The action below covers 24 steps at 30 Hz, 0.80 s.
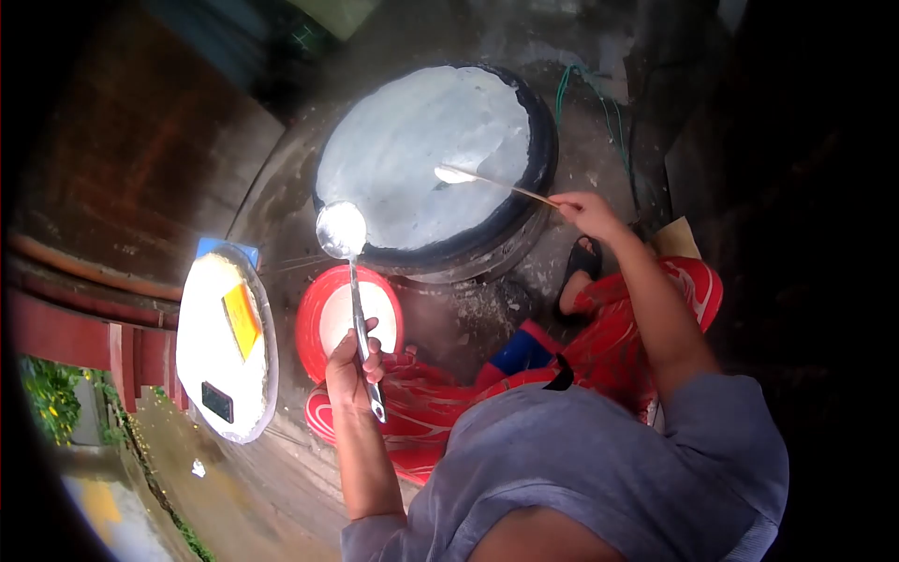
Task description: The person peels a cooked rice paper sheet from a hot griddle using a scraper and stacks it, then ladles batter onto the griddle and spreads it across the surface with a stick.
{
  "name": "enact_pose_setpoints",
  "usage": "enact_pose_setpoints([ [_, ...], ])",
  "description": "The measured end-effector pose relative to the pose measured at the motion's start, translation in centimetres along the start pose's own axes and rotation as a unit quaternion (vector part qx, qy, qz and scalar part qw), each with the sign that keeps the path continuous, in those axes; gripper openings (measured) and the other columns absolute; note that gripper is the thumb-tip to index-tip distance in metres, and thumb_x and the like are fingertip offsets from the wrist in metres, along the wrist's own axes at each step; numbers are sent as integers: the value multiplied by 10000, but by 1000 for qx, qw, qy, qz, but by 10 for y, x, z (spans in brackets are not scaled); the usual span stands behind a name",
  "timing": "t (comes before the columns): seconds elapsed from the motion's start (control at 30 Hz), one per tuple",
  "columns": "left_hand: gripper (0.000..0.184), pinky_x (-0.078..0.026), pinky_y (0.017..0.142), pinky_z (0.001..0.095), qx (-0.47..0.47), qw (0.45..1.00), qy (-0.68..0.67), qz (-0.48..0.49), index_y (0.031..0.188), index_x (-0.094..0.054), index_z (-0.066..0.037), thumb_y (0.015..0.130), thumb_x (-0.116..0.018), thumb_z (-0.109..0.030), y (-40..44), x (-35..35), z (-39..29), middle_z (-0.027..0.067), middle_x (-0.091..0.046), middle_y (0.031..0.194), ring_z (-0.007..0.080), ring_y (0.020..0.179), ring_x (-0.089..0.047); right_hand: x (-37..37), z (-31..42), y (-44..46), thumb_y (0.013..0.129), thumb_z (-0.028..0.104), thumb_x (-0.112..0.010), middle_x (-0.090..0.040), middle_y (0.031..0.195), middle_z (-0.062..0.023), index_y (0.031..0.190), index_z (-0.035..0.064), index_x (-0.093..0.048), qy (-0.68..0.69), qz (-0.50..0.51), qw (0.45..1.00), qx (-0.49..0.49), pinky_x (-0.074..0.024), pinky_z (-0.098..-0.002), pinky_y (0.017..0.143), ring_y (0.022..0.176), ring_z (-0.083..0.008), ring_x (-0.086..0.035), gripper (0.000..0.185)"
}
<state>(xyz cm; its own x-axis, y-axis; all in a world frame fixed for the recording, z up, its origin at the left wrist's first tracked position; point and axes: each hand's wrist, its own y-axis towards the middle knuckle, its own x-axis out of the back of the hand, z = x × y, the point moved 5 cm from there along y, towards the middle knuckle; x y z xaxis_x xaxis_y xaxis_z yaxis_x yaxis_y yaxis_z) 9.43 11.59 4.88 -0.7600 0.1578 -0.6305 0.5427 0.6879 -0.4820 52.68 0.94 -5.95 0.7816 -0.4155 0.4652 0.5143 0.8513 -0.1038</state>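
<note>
My left hand (354, 367) grips the handle of a metal ladle (341, 230), its bowl raised between the griddle and the red basin. Under the ladle handle stands the red basin (309, 326), holding a white liquid. In my right hand (590, 215) is a thin wooden stick (506, 184). The stick's far end rests at a small white patch (456, 174) on the pale layer (412, 140) that covers the large round griddle (545, 155). The griddle's dark rim shows around that layer. Both hands are closed.
To the left, a round white-topped stand (211, 347) carries a yellow packet (242, 320) and a dark phone (217, 402). Behind it is a blue object (234, 251). A green cord (613, 117) hangs beyond the griddle. My sandalled foot (578, 272) is near its base.
</note>
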Motion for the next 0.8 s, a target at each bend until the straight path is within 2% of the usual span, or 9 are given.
enact_pose_setpoints([
  [0.13,315,-349,364,229,-21,998,58,-5,1087,-487,66,943,-374,-190,5,-21,10,136,-567,696,132,450,-439,-16,-27,-4,887,183,-475,-643,909,-136,1108,135,-612,39,-147,986,-73,-481,-315,728,770,-215,-612,264],
  [0.17,291,-353,361,235,-19,996,85,-12,1065,-499,48,941,-373,-183,8,-27,13,126,-567,686,135,441,-445,-37,-14,-8,874,183,-491,-641,928,-159,1093,132,-617,-29,-160,985,61,-481,-327,748,839,-263,-626,258],
  [0.23,266,-353,354,238,-23,993,113,-12,1035,-516,26,938,-393,-189,13,-40,18,112,-567,667,135,428,-445,-58,49,-36,870,157,-489,-618,987,-170,1060,116,-627,-82,-96,992,24,-475,-346,778,937,-318,-597,239],
  [0.33,228,-373,347,236,-38,984,170,-21,988,-537,4,922,-460,-200,22,-48,22,85,-563,631,128,422,-461,-61,53,-37,872,123,-463,-644,897,-160,1093,114,-610,-54,-32,996,58,-491,-348,711,822,-278,-636,265],
  [0.4,232,-385,346,240,-42,981,186,-27,963,-534,14,924,-462,-203,32,-43,26,87,-564,626,127,428,-475,-57,34,-46,860,85,-446,-642,761,-136,1139,108,-582,118,-24,982,-146,-492,-334,622,673,-208,-642,311],
  [0.5,203,-388,365,240,-52,967,247,-44,929,-514,7,931,-400,-160,48,-37,34,98,-550,663,129,455,-463,-93,2,-54,851,60,-430,-610,663,-104,1174,99,-556,111,-127,985,-23,-477,-316,559,579,-147,-615,350],
  [0.57,182,-396,358,247,-55,963,262,-40,886,-494,-7,929,-403,-158,60,-34,40,91,-543,658,127,457,-464,-132,19,-64,854,62,-423,-620,674,-109,1173,85,-554,79,-89,993,8,-474,-300,594,606,-159,-624,346],
  [0.63,181,-399,354,248,-56,959,272,-60,890,-494,-7,928,-402,-158,67,-33,44,90,-544,658,128,457,-464,-135,51,-70,850,60,-430,-624,684,-118,1169,53,-548,166,-36,982,-87,-476,-296,612,624,-175,-629,341],
  [0.8,183,-404,359,258,-65,954,285,-64,891,-488,3,923,-391,-149,77,-33,48,90,-540,664,135,463,-471,-126,35,-63,836,38,-426,-615,671,-107,1189,41,-533,72,-109,991,-9,-474,-295,607,620,-176,-619,368],
])
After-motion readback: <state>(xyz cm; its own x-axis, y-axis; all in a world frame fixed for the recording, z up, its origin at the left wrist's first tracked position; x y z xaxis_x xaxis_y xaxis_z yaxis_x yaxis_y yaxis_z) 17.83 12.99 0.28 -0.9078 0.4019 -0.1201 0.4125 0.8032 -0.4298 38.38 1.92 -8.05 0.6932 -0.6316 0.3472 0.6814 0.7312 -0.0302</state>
